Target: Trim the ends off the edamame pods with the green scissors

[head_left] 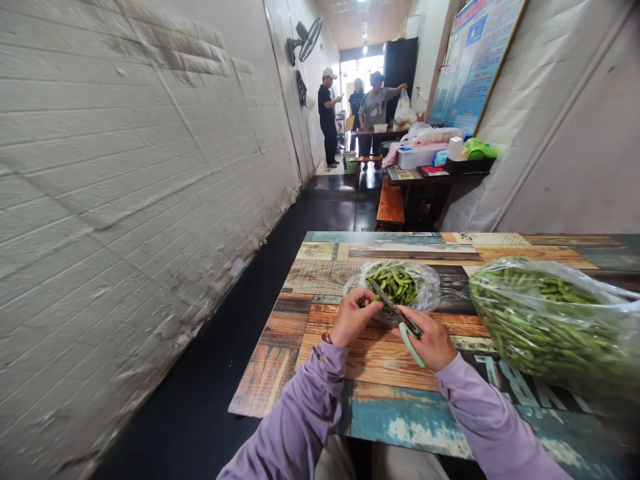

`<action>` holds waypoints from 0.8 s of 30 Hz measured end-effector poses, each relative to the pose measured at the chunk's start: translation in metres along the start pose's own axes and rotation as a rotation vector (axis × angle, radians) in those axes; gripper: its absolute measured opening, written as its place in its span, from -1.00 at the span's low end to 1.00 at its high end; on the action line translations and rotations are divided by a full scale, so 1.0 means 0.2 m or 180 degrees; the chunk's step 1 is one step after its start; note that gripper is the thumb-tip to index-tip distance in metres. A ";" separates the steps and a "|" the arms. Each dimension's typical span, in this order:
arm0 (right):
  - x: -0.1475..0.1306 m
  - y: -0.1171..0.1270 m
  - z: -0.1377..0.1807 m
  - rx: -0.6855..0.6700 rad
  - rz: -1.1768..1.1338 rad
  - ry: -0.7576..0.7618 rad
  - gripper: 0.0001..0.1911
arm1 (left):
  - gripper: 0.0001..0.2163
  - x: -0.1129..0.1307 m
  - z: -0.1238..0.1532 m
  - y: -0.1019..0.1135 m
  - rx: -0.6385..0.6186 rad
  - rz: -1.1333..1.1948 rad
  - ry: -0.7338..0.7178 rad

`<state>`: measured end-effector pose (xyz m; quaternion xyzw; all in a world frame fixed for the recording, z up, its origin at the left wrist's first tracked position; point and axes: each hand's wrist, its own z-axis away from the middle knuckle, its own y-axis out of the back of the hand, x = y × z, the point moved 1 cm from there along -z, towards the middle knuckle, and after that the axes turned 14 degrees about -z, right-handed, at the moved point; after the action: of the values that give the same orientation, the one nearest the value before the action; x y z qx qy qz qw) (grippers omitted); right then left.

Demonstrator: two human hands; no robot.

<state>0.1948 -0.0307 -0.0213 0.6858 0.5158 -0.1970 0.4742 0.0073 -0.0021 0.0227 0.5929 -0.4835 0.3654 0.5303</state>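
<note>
Wooden patchwork table (320, 313), white brick wall (130, 173), left hand (351, 320) grip pinching pod (371, 302), right hand (433, 341) grip clasping scissors (393, 309)

Loose, wrinkled lilac sleeves (305, 413) over the table (280, 373); red band (327, 338) at the left cuff; pale trousers (395, 467) under the table's near edge

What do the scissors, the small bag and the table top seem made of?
Scissors: dark blades, likely metal; pale green handles, probably plastic. Small bag: thin clear plastic film, crinkled, glossy. Table top: seemingly worn painted wood planks, possibly a printed pattern.
</note>
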 end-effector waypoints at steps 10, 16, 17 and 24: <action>-0.02 0.01 -0.01 0.0296 0.0000 -0.0252 -0.49 | -0.62 0.03 0.00 0.03 -0.0043 0.1446 0.0926; -0.05 0.01 -0.01 -0.0040 0.0156 -0.0132 -0.51 | -0.64 0.02 0.01 0.01 -0.0203 0.1513 0.0873; -0.06 0.01 -0.02 -0.0066 0.0174 -0.0109 -0.52 | -0.64 0.02 0.01 0.01 -0.0226 0.1475 0.0854; -0.07 0.01 -0.02 -0.0129 0.0146 -0.0064 -0.53 | -0.65 0.00 0.01 -0.01 -0.0250 0.1287 0.0865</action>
<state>0.1907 -0.0347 -0.0089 0.6857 0.4990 -0.1824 0.4975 0.0088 -0.0046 0.0214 0.4084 -0.5304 0.5213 0.5292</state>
